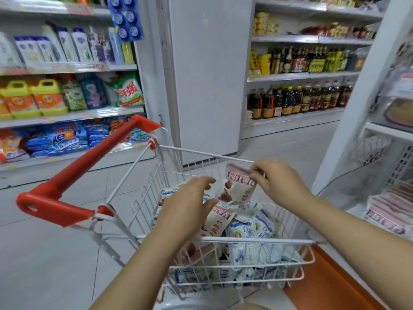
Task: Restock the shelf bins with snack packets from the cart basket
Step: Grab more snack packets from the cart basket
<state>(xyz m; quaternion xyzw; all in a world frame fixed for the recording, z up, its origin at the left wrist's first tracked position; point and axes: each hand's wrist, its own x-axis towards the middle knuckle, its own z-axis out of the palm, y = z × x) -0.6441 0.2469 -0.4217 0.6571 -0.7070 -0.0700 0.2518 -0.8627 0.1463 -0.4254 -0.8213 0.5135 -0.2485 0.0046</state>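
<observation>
1 head view, close, angled forward-down over cart basket [223,239].

Both forearms are bare from where they come into view down to the wrists, with no sleeve edge showing on either side. The left hand [188,205] is ungloved, and I see no ring, watch or band on it or at its wrist. The right hand [278,183] is just as plain: no glove, nothing on the fingers, nothing around the wrist. Nails look short and unpainted.
</observation>
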